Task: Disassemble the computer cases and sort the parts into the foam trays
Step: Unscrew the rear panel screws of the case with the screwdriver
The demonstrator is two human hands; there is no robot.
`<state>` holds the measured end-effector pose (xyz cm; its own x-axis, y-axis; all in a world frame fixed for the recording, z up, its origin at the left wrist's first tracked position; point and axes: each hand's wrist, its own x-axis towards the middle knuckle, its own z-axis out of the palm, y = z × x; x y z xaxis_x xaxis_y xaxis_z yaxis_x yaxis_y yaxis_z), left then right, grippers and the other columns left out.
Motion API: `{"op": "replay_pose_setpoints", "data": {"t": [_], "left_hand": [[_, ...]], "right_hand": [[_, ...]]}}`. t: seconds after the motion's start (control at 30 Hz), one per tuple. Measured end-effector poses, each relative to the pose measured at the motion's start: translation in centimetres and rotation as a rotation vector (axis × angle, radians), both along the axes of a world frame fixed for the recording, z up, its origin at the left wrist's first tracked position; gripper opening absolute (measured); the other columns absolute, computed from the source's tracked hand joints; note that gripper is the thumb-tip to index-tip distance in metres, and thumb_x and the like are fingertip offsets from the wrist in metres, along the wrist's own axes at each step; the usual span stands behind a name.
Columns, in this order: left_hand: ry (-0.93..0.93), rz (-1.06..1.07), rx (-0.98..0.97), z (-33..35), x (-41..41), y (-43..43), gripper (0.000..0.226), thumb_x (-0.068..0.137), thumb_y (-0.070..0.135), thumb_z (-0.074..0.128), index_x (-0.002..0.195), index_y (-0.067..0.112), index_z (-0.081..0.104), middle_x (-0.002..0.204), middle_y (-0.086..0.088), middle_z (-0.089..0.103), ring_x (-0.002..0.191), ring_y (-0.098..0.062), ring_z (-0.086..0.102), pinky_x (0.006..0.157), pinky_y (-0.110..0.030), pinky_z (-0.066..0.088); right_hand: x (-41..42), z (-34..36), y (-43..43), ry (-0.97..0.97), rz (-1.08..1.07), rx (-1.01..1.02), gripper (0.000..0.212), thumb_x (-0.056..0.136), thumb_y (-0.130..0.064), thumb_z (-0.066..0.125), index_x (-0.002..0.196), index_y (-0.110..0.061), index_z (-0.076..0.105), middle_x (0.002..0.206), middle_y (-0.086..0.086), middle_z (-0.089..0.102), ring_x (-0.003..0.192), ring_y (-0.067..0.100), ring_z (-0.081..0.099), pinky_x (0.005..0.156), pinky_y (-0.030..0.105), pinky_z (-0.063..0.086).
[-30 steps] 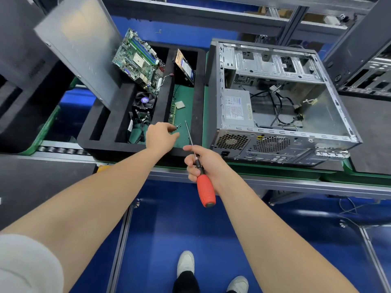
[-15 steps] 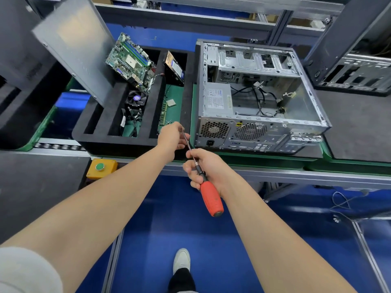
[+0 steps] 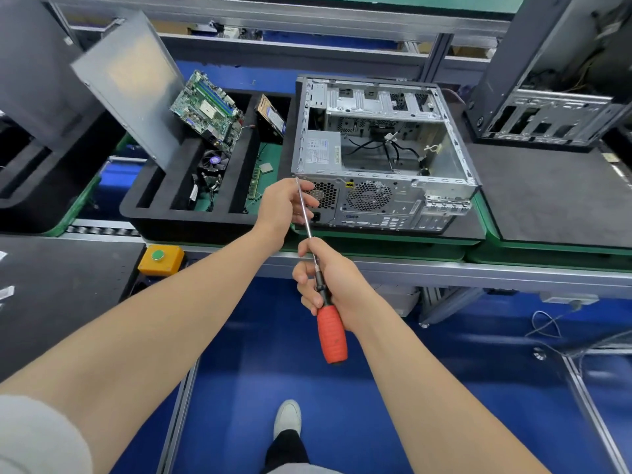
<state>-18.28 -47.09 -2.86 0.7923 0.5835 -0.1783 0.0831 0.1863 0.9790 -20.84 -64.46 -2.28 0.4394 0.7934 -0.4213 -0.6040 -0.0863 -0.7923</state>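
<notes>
Screwdriver [image 3: 331, 331]: right hand [image 3: 337, 285] wrapped round its handle; left hand [image 3: 282, 205] curled loosely at the shaft tip, grip uncertain, likely guiding it toward the computer case [image 3: 376, 200] rear.

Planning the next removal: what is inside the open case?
The case holds a power supply at its left, loose black cables mid-floor and a drive cage at the far end. Its near wall hides the floor just behind it.
</notes>
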Motion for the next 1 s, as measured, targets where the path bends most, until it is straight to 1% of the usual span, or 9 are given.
{"op": "replay_pose_setpoints", "data": {"t": [0.07, 0.17, 0.27, 0.47, 0.67, 0.77, 0.83, 0.93, 1.0], "left_hand": [[0.018, -0.065, 0.043, 0.1, 0.0, -0.4, 0.032, 0.105, 0.019, 0.040, 0.110, 0.008, 0.070, 0.079, -0.005, 0.076, 0.056, -0.015, 0.065, 0.054, -0.026, 0.050], [0.058, -0.106, 0.068, 0.2, 0.1, -0.5, 0.033, 0.109, 0.018, 0.038, 0.115, 0.011, 0.070, 0.083, -0.001, 0.077, 0.058, -0.014, 0.065, 0.054, -0.025, 0.048], [0.096, -0.122, 0.067, 0.2, 0.1, -0.4, 0.034, 0.111, 0.019, 0.037, 0.116, 0.014, 0.070, 0.088, 0.000, 0.078, 0.061, -0.014, 0.065, 0.058, -0.026, 0.050], [0.114, -0.139, 0.079, 0.2, 0.4, 0.3, 0.033, 0.111, 0.021, 0.036, 0.118, 0.016, 0.068, 0.098, -0.001, 0.079, 0.065, -0.014, 0.067, 0.064, -0.030, 0.052], [0.105, -0.153, 0.098, 0.3, 0.2, 0.2, 0.033, 0.112, 0.023, 0.037, 0.120, 0.016, 0.068, 0.101, -0.001, 0.079, 0.068, -0.014, 0.066, 0.062, -0.027, 0.052], [0.104, -0.136, 0.075, 0.3, 0.3, 0.2, 0.034, 0.112, 0.023, 0.037, 0.120, 0.015, 0.069, 0.098, -0.001, 0.079, 0.067, -0.014, 0.067, 0.061, -0.026, 0.053], [0.121, -0.116, 0.036, 0.4, 0.3, 0.1, 0.033, 0.111, 0.022, 0.038, 0.118, 0.014, 0.070, 0.093, -0.001, 0.079, 0.065, -0.014, 0.067, 0.062, -0.028, 0.053], [0.131, -0.108, -0.007, 0.7, 0.3, 0.0, 0.032, 0.109, 0.020, 0.040, 0.112, 0.015, 0.072, 0.081, 0.001, 0.076, 0.061, -0.014, 0.067, 0.059, -0.028, 0.053], [0.124, -0.107, -0.015, 0.9, 0.3, -0.2, 0.029, 0.108, 0.020, 0.043, 0.106, 0.016, 0.072, 0.071, 0.001, 0.071, 0.056, -0.015, 0.064, 0.055, -0.027, 0.052]], "right_hand": [[-0.1, 0.0, -0.4, 0.005, -0.024, -0.003, 0.012, 0.091, -0.034, 0.058, 0.088, -0.026, 0.065, 0.069, 0.005, 0.057, 0.038, 0.017, 0.038, 0.044, 0.028, 0.041], [-0.1, -0.1, -0.6, 0.004, -0.048, -0.021, 0.011, 0.093, -0.033, 0.057, 0.092, -0.024, 0.064, 0.069, 0.005, 0.057, 0.039, 0.018, 0.037, 0.044, 0.027, 0.040], [0.0, -0.1, -0.4, -0.005, -0.064, -0.046, 0.012, 0.095, -0.031, 0.055, 0.098, -0.022, 0.061, 0.069, 0.006, 0.057, 0.039, 0.018, 0.037, 0.043, 0.027, 0.040], [0.2, -0.1, 0.1, -0.014, -0.063, -0.056, 0.013, 0.097, -0.031, 0.054, 0.102, -0.021, 0.061, 0.070, 0.005, 0.057, 0.040, 0.017, 0.036, 0.044, 0.028, 0.039], [0.1, -0.8, 0.3, -0.015, -0.077, -0.035, 0.014, 0.099, -0.032, 0.051, 0.101, -0.022, 0.060, 0.069, 0.003, 0.056, 0.038, 0.017, 0.036, 0.043, 0.027, 0.039], [0.0, -0.6, 0.6, -0.069, -0.082, -0.066, 0.016, 0.100, -0.032, 0.048, 0.103, -0.020, 0.059, 0.069, 0.004, 0.057, 0.038, 0.018, 0.036, 0.044, 0.027, 0.041], [-0.2, -0.4, 0.9, -0.170, -0.097, -0.144, 0.019, 0.107, -0.031, 0.042, 0.105, -0.017, 0.056, 0.068, 0.005, 0.058, 0.039, 0.020, 0.038, 0.044, 0.027, 0.042], [-0.7, -0.1, 1.6, -0.368, -0.135, -0.305, 0.023, 0.111, -0.030, 0.037, 0.107, -0.015, 0.055, 0.066, 0.005, 0.059, 0.038, 0.022, 0.040, 0.043, 0.028, 0.043], [-0.9, 0.1, 1.9, -0.381, -0.147, -0.326, 0.025, 0.112, -0.031, 0.037, 0.108, -0.017, 0.058, 0.064, 0.005, 0.059, 0.037, 0.022, 0.042, 0.043, 0.028, 0.044]]}}
